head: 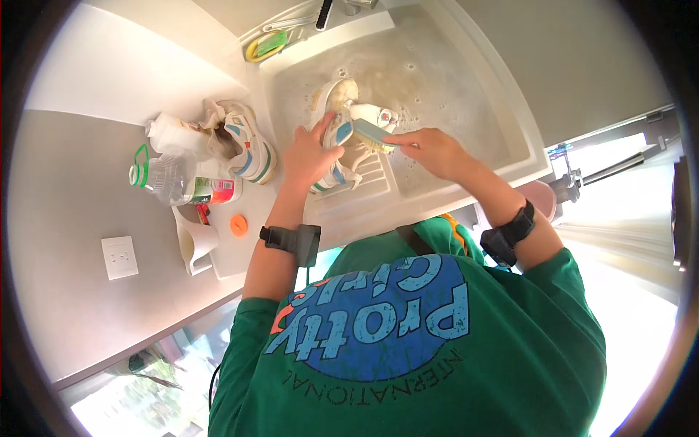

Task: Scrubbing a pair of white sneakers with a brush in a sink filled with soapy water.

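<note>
A white sneaker (338, 134) with blue patches lies on the ribbed washboard (374, 173) at the left side of a laundry sink (409, 202). My left hand (308, 155) grips its side, thumb and fingers spread over the upper. In my right hand (431, 152) is a scrub brush (372, 133) with a grey-blue back and pale bristles. The brush is against or just beside the shoe; exact contact cannot be told. A white padded part (371, 113) with a small red-and-green mark sticks out past the brush. Cloudy water (458, 109) with bubbles fills the basin.
Left on the ledge stand another white sneaker (254, 147), a clear bottle (169, 177) with a green handle, a white bottle (175, 134), an orange cap (238, 225) and a white plastic scoop (191, 240). A green sponge (272, 42) and black-bristled brush (324, 13) lie along the back rim.
</note>
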Available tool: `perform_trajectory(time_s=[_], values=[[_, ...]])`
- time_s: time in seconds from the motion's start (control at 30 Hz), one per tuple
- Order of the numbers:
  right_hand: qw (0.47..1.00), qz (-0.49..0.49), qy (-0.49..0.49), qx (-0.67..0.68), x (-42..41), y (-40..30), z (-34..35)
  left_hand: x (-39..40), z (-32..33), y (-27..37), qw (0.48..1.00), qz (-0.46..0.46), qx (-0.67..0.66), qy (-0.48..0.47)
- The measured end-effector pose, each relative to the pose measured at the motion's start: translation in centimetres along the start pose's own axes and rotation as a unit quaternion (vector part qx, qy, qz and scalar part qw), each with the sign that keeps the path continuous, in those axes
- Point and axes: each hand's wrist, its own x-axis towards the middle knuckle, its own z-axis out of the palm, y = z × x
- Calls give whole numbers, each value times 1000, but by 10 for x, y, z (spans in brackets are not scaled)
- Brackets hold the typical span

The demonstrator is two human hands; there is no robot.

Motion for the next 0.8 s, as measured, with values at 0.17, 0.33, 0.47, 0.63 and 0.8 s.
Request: perform_trajectory(time_s=[0.17, 0.33, 0.47, 0.63, 0.8], values=[[998, 60, 9, -19, -12, -31, 2, 3, 9, -14, 999, -27, -14, 30], [997, 50, 60, 14, 1, -30, -10, 13, 7, -41, 978, -6, -201, 55], [995, -21, 60, -77, 53, -49, 23, 16, 8, -38, 981, -30, -186, 53], [989, 3, 8, -148, 127, -43, 33, 16, 15, -39, 994, -50, -47, 84], [987, -72, 40, -141, 133, -64, 52, 26, 12, -58, 988, -79, -129, 6]])
